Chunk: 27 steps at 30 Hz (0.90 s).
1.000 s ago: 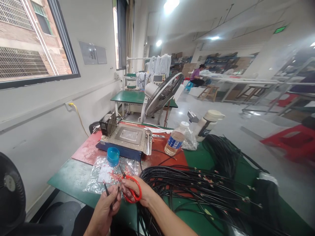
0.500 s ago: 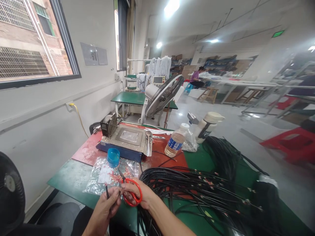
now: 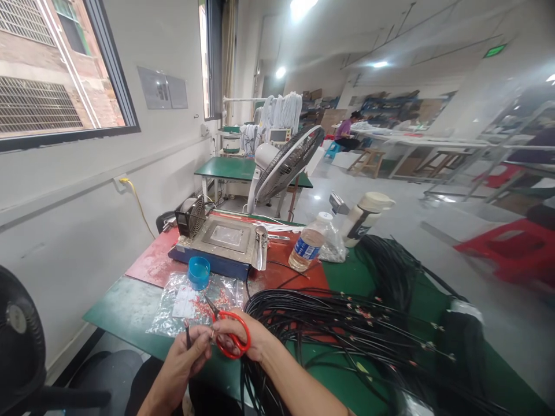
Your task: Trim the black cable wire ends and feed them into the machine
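Note:
My left hand point(image 3: 191, 351) is closed on a black cable point(image 3: 188, 335) whose stripped end, with reddish wire tips, sticks up past the fingers. Close beside it, my right hand point(image 3: 236, 335) has red-handled scissors point(image 3: 246, 334) hooked on its fingers, the dark blades pointing up and left. The fingertips of both hands meet at a small wire end, too tiny to make out well. Under the scissors' tips lies a clear plastic bag point(image 3: 167, 315) strewn with red and white wire scraps point(image 3: 203, 305). A blue round cup point(image 3: 199, 273) stands on the bag's far edge.
Bundles of black cables point(image 3: 338, 318) cover the table's right side. Behind the cup sits a heated pot unit point(image 3: 228, 245) with a spoon point(image 3: 260, 245). A plastic bottle point(image 3: 307, 242), a jug point(image 3: 366, 216) and a fan point(image 3: 288, 164) stand farther back. A seated person point(image 3: 346, 132) is far off.
The camera view has shifted slightly. Both hands stay together at the wire end, with the scissors still hooked in the right hand.

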{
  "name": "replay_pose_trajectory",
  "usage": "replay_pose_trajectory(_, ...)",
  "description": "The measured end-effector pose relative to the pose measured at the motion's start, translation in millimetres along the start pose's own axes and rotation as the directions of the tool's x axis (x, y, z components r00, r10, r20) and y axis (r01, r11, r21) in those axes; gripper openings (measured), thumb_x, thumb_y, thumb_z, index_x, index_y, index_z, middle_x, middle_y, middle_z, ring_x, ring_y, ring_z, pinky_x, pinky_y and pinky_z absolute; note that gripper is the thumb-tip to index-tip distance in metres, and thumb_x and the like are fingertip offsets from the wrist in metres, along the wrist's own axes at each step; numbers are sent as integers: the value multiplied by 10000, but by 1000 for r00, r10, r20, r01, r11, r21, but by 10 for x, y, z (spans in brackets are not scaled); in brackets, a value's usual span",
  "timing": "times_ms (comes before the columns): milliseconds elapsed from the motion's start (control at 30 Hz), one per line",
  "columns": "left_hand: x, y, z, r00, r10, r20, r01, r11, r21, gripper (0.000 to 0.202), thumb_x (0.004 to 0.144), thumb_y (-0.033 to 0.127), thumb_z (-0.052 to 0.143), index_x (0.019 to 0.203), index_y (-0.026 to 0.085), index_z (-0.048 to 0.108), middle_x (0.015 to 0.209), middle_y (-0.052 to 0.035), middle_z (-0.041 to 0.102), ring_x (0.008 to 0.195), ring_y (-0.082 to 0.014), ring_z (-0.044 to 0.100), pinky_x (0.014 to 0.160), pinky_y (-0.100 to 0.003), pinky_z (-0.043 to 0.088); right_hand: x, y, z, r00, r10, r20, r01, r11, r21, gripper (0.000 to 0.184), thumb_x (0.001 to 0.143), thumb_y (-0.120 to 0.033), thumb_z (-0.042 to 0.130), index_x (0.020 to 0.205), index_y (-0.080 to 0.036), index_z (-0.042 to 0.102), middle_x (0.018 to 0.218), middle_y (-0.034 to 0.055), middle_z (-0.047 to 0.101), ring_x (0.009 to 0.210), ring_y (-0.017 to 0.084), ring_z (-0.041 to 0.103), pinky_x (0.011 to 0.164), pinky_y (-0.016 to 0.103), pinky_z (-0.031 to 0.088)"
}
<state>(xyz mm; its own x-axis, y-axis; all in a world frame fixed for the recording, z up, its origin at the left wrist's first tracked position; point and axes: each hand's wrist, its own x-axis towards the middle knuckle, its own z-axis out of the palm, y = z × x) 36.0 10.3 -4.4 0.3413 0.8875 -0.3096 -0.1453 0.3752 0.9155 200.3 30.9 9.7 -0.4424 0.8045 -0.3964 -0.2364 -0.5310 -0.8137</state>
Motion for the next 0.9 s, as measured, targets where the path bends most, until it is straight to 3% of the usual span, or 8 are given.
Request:
replay_pose_trajectory(167, -14, 32, 15, 1000, 28, 14, -29, 998, 52, 361, 729, 498, 670, 698, 144, 609, 538, 37, 433, 434, -42, 237, 417, -206, 116, -2, -9, 9, 999, -43, -1, 43, 999, 1, 351, 593, -403, 720, 501, -116, 538, 365, -46, 462, 300, 37, 380, 308, 155, 234)
replay_pose_trajectory(333, -3, 36, 49, 993, 47, -108, -48, 999, -5, 363, 727, 516, 662, 717, 159, 596, 537, 55, 400, 442, -43, 243, 410, -181, 142, 23, 20, 27, 985, -174, -14, 174, 985, -9, 465, 635, -554, 680, 525, -133, 516, 362, -62, 422, 300, 42, 356, 335, 175, 263)
replay_pose_trajectory(500, 21, 15, 71, 983, 72, -171, -81, 996, -45, 386, 715, 538, 663, 749, 159, 596, 528, 67, 375, 434, -38, 235, 398, -170, 134, 71, 96, 8, 935, -340, -96, 302, 910, -285, 424, 545, -486, 780, 561, -142, 533, 420, -68, 422, 373, 46, 356, 371, 173, 244)
replay_pose_trajectory(633, 17, 12, 96, 977, 86, -197, -97, 994, -45, 410, 687, 545, 686, 796, 157, 609, 530, 70, 386, 421, -31, 241, 391, -165, 126, 81, 125, -6, 889, -447, -99, 366, 824, -433, 396, 580, -458, 774, 551, -130, 554, 445, -54, 413, 423, 49, 345, 402, 177, 232)
replay_pose_trajectory(767, 6, 0, 99, 986, 92, -142, -96, 995, -23, 397, 731, 545, 642, 692, 156, 572, 472, 81, 333, 399, -33, 198, 379, -179, 100, 67, 102, 6, 918, -385, -98, 325, 870, -372, 430, 596, -508, 745, 553, -146, 518, 416, -60, 404, 374, 55, 347, 373, 182, 228)
replay_pose_trajectory(900, 14, -9, 91, 987, 88, -132, -100, 991, -84, 371, 752, 519, 637, 722, 155, 569, 518, 69, 377, 412, -31, 187, 380, -178, 97, 49, 55, 33, 958, -276, -74, 250, 936, -247, 468, 572, -567, 730, 563, -163, 495, 396, -63, 410, 343, 67, 357, 344, 187, 240)
